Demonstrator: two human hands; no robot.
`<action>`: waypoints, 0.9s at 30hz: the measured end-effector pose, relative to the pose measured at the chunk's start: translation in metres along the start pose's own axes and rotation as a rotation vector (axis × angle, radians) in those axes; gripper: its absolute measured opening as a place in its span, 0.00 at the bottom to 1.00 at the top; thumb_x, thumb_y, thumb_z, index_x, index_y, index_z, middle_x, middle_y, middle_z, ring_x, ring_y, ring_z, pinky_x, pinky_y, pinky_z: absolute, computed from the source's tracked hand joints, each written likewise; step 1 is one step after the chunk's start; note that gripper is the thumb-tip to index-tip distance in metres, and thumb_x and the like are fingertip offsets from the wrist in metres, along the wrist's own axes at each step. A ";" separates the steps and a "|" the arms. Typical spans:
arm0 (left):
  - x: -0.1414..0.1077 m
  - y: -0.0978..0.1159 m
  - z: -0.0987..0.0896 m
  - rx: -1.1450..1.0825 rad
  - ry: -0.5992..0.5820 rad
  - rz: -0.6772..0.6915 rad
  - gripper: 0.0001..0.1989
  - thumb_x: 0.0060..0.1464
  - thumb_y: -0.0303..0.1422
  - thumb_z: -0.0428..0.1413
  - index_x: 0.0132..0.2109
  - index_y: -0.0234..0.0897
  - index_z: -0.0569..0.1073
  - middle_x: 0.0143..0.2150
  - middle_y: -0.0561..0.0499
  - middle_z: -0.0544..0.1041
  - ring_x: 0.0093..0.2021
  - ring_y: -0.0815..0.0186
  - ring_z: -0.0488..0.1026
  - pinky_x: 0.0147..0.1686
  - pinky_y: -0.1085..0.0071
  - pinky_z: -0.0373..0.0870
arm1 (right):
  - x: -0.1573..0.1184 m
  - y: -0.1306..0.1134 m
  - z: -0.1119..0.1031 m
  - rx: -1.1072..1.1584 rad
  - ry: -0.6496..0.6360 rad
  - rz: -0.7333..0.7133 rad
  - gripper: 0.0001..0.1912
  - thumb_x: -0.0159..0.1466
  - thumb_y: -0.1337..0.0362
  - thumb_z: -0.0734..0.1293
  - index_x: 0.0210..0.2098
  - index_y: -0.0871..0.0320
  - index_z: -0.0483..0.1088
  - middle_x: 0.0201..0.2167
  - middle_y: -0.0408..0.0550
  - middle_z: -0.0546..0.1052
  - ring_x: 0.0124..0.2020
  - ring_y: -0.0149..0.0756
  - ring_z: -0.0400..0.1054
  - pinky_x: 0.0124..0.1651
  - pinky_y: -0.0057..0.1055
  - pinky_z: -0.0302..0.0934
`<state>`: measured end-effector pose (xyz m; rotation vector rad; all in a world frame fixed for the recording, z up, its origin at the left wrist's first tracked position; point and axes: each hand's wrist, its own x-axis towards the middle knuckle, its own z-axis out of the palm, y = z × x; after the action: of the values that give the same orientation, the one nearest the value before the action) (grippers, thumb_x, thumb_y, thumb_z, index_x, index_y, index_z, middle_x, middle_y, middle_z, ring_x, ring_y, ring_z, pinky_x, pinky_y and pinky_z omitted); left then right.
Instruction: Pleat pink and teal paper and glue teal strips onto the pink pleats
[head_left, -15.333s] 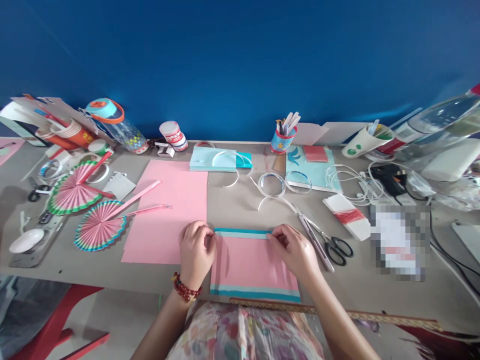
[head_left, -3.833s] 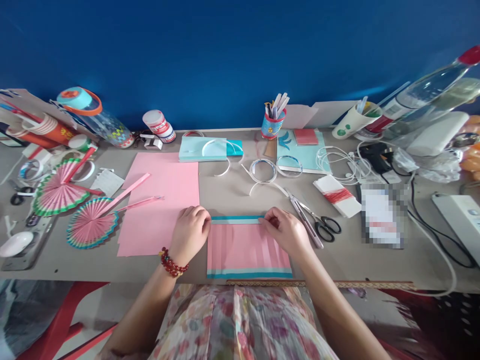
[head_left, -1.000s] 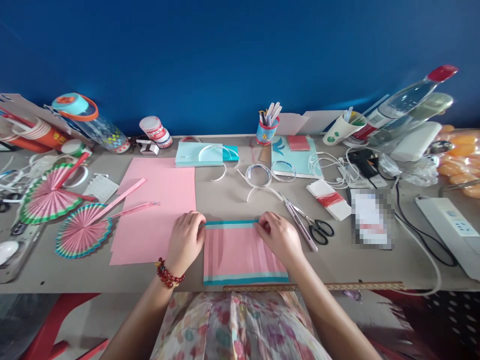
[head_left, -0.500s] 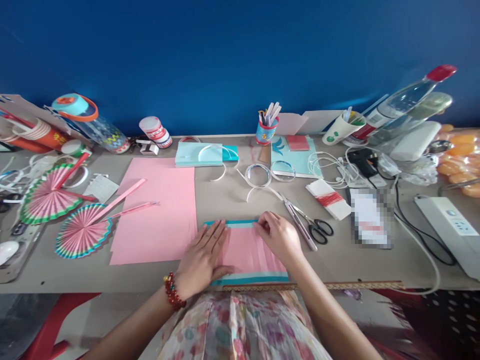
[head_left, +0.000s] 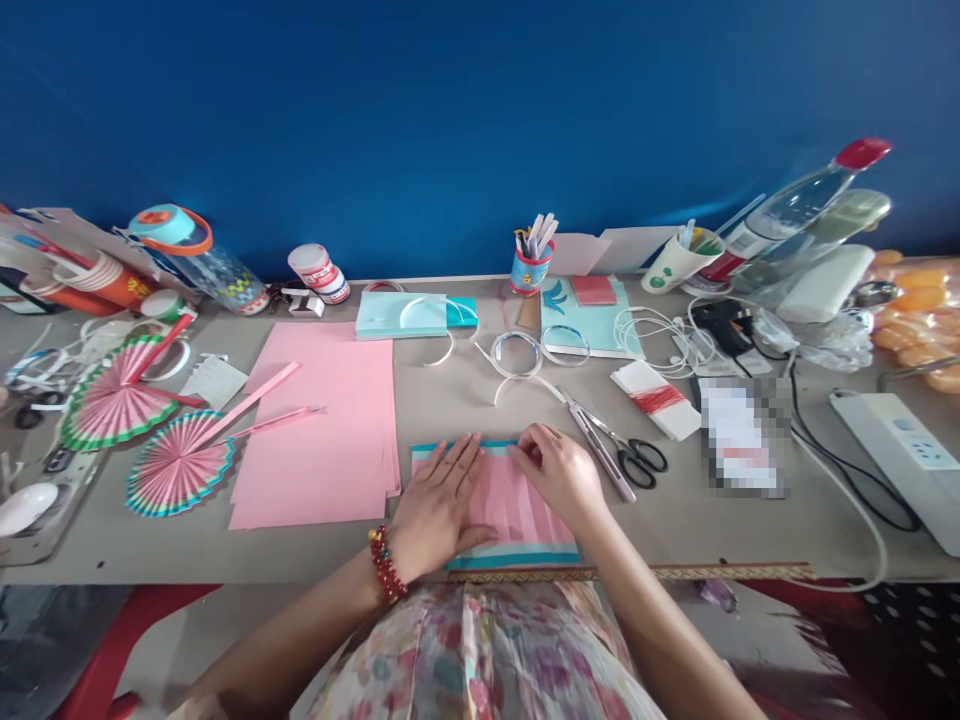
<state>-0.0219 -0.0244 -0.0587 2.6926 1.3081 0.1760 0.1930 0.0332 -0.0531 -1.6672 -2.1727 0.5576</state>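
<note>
A pink sheet of paper (head_left: 499,500) with light and dark blue strips along its far and near edges lies in front of me, creased on its right part. My left hand (head_left: 439,500) rests flat on its left half, fingers spread toward the far edge. With thumb and fingertips pressed together, my right hand (head_left: 559,475) pinches the sheet near its far right edge. Scissors with black handles (head_left: 637,460) and a slim pinkish cutter-like tool (head_left: 604,450) lie just right of that hand.
Pink sheets (head_left: 322,430) are stacked at left, beside two pleated paper fans (head_left: 180,460). White strips are coiled (head_left: 516,352) beyond my hands. A pen cup (head_left: 531,268) stands at the wall. A phone (head_left: 742,435), cables and a power strip (head_left: 900,450) lie at right.
My left hand has slid to the right across the paper, closer to my right hand. My right hand stays pinched at nearly the same spot. The view has shifted slightly.
</note>
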 end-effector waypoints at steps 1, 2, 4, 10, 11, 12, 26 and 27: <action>0.001 -0.001 0.003 0.006 -0.003 -0.006 0.45 0.61 0.57 0.43 0.71 0.27 0.47 0.73 0.37 0.47 0.73 0.51 0.43 0.69 0.52 0.44 | 0.000 0.000 0.000 -0.003 0.004 -0.001 0.07 0.64 0.62 0.62 0.30 0.55 0.65 0.28 0.45 0.74 0.30 0.36 0.67 0.34 0.29 0.54; 0.001 -0.003 0.005 0.012 -0.007 -0.010 0.46 0.60 0.59 0.43 0.71 0.27 0.47 0.72 0.36 0.47 0.73 0.51 0.44 0.69 0.52 0.44 | 0.000 0.000 0.000 -0.006 0.006 -0.003 0.06 0.64 0.62 0.63 0.30 0.55 0.65 0.28 0.45 0.74 0.31 0.37 0.67 0.35 0.29 0.54; 0.001 -0.005 0.009 0.022 -0.014 -0.009 0.47 0.59 0.60 0.42 0.71 0.27 0.47 0.73 0.36 0.47 0.73 0.50 0.44 0.69 0.51 0.43 | 0.000 -0.001 0.000 -0.008 0.002 -0.001 0.06 0.64 0.63 0.63 0.30 0.55 0.65 0.28 0.44 0.74 0.31 0.36 0.67 0.35 0.29 0.54; -0.001 -0.004 0.006 0.041 -0.009 -0.010 0.47 0.59 0.60 0.43 0.71 0.28 0.48 0.73 0.36 0.47 0.72 0.49 0.44 0.69 0.51 0.43 | -0.002 -0.001 0.000 0.002 0.004 0.010 0.07 0.65 0.63 0.63 0.30 0.55 0.64 0.29 0.44 0.74 0.30 0.36 0.66 0.35 0.29 0.53; -0.001 -0.004 0.005 0.042 -0.006 -0.009 0.47 0.58 0.61 0.43 0.71 0.28 0.48 0.73 0.36 0.47 0.72 0.49 0.44 0.69 0.50 0.43 | -0.002 -0.001 0.000 -0.001 0.006 0.009 0.07 0.65 0.63 0.63 0.30 0.55 0.64 0.29 0.44 0.74 0.30 0.36 0.66 0.34 0.29 0.53; 0.000 -0.004 0.005 0.041 -0.003 -0.008 0.48 0.58 0.61 0.43 0.71 0.28 0.49 0.73 0.36 0.47 0.72 0.49 0.44 0.69 0.50 0.43 | -0.002 -0.002 0.001 -0.006 0.007 0.010 0.07 0.65 0.63 0.63 0.30 0.55 0.64 0.29 0.44 0.74 0.30 0.36 0.66 0.34 0.29 0.53; 0.000 -0.004 0.006 0.012 -0.006 -0.017 0.48 0.57 0.62 0.42 0.71 0.29 0.49 0.72 0.36 0.49 0.72 0.49 0.46 0.68 0.50 0.45 | -0.003 -0.004 0.003 -0.062 0.020 -0.010 0.06 0.65 0.66 0.62 0.30 0.55 0.64 0.30 0.46 0.74 0.32 0.38 0.65 0.37 0.30 0.54; 0.000 -0.004 0.005 0.011 -0.004 -0.015 0.48 0.57 0.62 0.42 0.71 0.29 0.49 0.72 0.36 0.49 0.72 0.49 0.46 0.68 0.50 0.45 | -0.003 -0.005 0.003 -0.070 0.020 -0.009 0.06 0.65 0.66 0.62 0.30 0.55 0.64 0.30 0.46 0.73 0.32 0.38 0.65 0.37 0.31 0.54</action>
<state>-0.0239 -0.0222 -0.0647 2.6894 1.3322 0.1615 0.1883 0.0291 -0.0535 -1.6897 -2.2081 0.4648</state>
